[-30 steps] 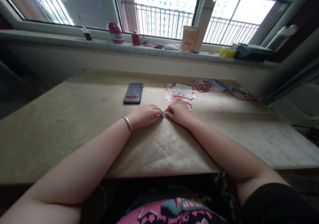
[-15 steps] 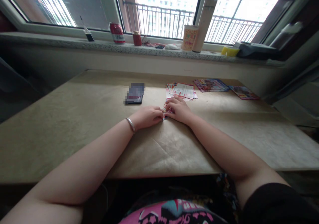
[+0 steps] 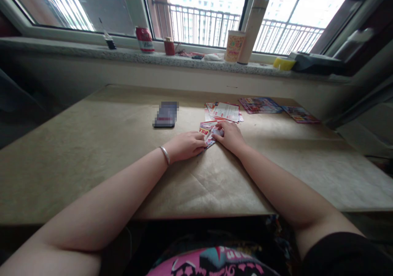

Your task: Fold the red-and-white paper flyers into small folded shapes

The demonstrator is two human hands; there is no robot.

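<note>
Both my hands rest on a brown paper-covered table [image 3: 92, 145] and work a small folded colourful flyer [image 3: 207, 131] printed with red numbers. My left hand [image 3: 186, 145], with a silver bracelet on its wrist, has its fingers curled and pinches the flyer's near left edge. My right hand [image 3: 231, 136] presses on the flyer's right side with fingers closed over it. The flyer lies partly unfolded between the two hands, and its far part shows above my fingers.
A dark phone [image 3: 166, 114] lies left of the hands. More flyers [image 3: 225, 111] are stacked just beyond, with two further sheets [image 3: 260, 105] [image 3: 300, 114] to the right. The windowsill holds a red can [image 3: 144, 39], a paper cup [image 3: 234, 46] and a tall tube [image 3: 252, 30].
The flyer has opened out from a small tight fold into a wider piece showing its print. My right hand shifted slightly right and away; my left hand stayed nearly in place.
</note>
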